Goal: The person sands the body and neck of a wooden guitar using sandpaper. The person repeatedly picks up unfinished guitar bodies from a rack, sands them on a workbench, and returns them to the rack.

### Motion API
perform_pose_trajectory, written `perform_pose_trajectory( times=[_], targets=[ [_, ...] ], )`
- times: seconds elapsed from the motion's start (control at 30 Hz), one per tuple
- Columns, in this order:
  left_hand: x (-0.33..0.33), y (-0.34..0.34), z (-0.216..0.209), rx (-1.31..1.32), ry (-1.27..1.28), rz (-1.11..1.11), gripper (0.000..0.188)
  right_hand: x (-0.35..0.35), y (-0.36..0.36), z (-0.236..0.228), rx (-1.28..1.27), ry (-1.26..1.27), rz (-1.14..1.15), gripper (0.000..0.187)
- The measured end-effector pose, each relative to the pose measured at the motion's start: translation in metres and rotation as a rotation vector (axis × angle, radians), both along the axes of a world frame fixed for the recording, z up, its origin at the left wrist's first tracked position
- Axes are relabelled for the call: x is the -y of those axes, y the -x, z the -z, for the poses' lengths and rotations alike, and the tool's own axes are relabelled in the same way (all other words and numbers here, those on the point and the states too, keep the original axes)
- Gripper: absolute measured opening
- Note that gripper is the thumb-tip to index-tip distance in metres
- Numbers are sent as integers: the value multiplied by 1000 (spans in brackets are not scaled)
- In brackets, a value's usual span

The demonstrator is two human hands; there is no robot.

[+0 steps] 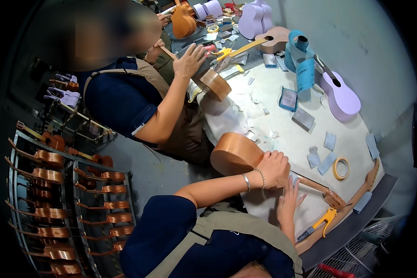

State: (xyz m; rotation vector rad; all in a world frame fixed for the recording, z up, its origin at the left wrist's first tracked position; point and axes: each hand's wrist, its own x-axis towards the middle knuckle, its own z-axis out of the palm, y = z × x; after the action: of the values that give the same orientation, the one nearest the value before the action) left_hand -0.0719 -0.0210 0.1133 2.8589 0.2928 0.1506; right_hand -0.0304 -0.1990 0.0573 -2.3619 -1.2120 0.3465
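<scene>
An unfinished brown wooden ukulele (pixel 236 154) lies at the table's near edge, its side facing up and its neck pointing right. Wearing bracelets, my left hand (pixel 273 169) is closed over the neck end of its body. Close below, my right hand (pixel 289 202) has its fingers stretched out and apart beside the base of the neck. A bit of pale blue sandpaper (pixel 293 176) shows near those fingertips; whether I touch it is unclear. The headstock (pixel 334 199) rests near a yellow-handled trigger tool (pixel 323 221), perhaps an air blow gun.
To my left, a co-worker's hand (pixel 189 60) is on another ukulele (pixel 214 85). Sanding pads (pixel 303 118), a tape roll (pixel 341 168), a blue sandpaper roll (pixel 306 74) and a lilac ukulele (pixel 342 98) lie across the table (pixel 282 139). Racks of ukuleles (pixel 51 213) stand behind left.
</scene>
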Motion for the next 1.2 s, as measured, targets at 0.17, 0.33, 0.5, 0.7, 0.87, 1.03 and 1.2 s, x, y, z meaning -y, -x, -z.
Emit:
perform_pose_trajectory(
  times=[0.17, 0.33, 0.5, 0.7, 0.87, 1.03, 1.2],
  targets=[
    [13, -15, -23, -208, 110, -91, 33, -1, -12, 12, -104, -43, 27, 56],
    [-5, 1, -9, -96, 29, 47, 64, 22, -59, 31, 373, 61, 112, 67],
    [-35, -31, -12, -182, 78, 99, 74, 40, -90, 57, 464, 86, 606, 69],
    [-57, -44, 0, -302, 220, 104, 79, 3, -48, 55, 306, -51, 151, 69],
    [-55, -48, 0, -317, 200, 96, 79, 34, -67, 63, 362, 95, 545, 70],
    [-35, -24, -16, -161, 89, 90, 75, 9, -46, 46, 300, -33, 170, 73],
    [4, 9, -20, -28, -42, 38, 75, 45, -73, 33, 431, 81, 625, 58]
  ],
)
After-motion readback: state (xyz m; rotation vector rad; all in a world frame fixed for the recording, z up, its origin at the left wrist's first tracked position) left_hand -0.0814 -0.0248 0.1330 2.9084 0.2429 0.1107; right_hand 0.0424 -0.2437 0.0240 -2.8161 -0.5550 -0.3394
